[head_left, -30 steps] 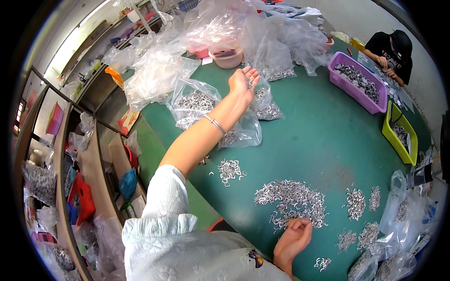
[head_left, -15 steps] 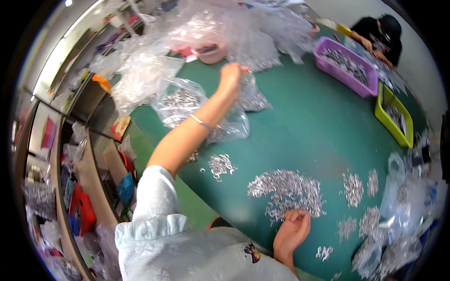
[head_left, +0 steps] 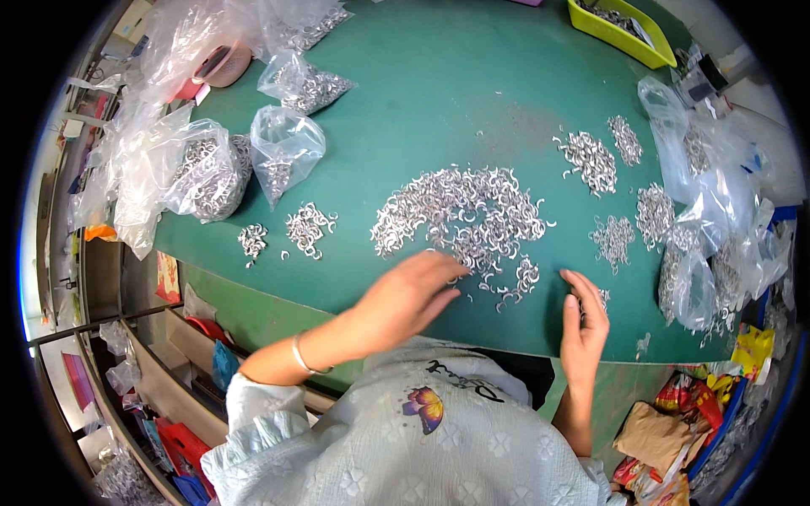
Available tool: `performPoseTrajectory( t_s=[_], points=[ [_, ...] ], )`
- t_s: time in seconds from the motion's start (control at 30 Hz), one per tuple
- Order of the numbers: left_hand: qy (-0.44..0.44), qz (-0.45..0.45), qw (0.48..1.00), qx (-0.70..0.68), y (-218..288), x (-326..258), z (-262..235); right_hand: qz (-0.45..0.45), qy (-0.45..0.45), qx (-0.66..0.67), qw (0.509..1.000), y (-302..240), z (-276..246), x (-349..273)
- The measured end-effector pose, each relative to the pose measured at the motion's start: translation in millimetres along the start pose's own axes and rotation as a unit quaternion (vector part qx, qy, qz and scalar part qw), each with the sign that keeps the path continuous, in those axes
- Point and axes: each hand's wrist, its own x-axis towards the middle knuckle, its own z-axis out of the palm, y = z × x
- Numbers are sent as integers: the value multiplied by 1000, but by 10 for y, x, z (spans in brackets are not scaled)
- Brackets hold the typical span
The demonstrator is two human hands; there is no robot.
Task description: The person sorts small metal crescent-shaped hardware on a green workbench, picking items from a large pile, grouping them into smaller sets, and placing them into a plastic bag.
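A wide pile of small silver hook-shaped metal pieces (head_left: 460, 211) lies on the green table in front of me. My left hand (head_left: 411, 299), with a bangle at its wrist, reaches the pile's near edge, fingers stretched forward and thumb apart; no piece shows in it. To the pile's right, near the table edge, my right hand (head_left: 585, 325) is held on its side, fingers extended and thumb apart. It partly hides a small cluster of metal pieces (head_left: 602, 297) just behind it. A few loose pieces (head_left: 515, 291) lie between the two hands.
Small piles (head_left: 310, 229) of pieces lie left, others (head_left: 589, 160) right. Clear bags of pieces (head_left: 287, 148) stand at the left; more plastic bags (head_left: 717, 211) crowd the right edge. A yellow-green basket (head_left: 624, 32) is at the far right. Shelves (head_left: 160, 371) are at lower left.
My left hand has come back from the bags at the far left to the main pile. My right hand has left the pile's near edge and moved right. The view has shifted.
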Motion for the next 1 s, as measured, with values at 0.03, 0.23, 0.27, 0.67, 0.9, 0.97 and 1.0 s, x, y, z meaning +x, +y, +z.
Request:
performPoseTrajectory(
  t_s=[0.03,0.23,0.27,0.67,0.9,0.97,1.0],
  points=[
    [-5,11,1000,19,-18,-61,179,-24,-10,-20,999,-12,52,-2],
    [27,74,984,157,8,-62,616,-120,-99,-174,972,-11,249,-14],
    [35,86,979,181,-12,-52,629,-122,-104,-170,972,-8,233,-49],
    [98,85,973,189,-60,70,800,-122,-21,-190,974,102,169,-184],
    [119,66,984,111,79,132,802,-114,15,-142,983,77,315,-43],
    [105,60,981,149,71,184,853,-110,28,-121,986,94,332,18],
    [98,58,979,167,45,203,872,-101,37,-104,989,107,330,58]
  ],
)
